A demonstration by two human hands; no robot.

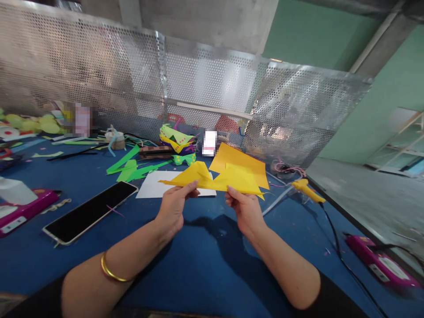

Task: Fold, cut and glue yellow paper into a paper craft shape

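Left hand (pixel 172 207) and right hand (pixel 243 210) both pinching folded yellow paper (pixel 215 179), holding it above blue desk (pixel 205 265); phone (pixel 91 211) lying left.

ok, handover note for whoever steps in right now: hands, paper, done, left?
Left hand: pinching the left end of the folded yellow paper, held above the blue table.
Right hand: pinching its right end.
Done: the paper carries several pointed folds.
Left: shape looks unfinished; more yellow sheets lie behind, white sheet under, glue gun at right.
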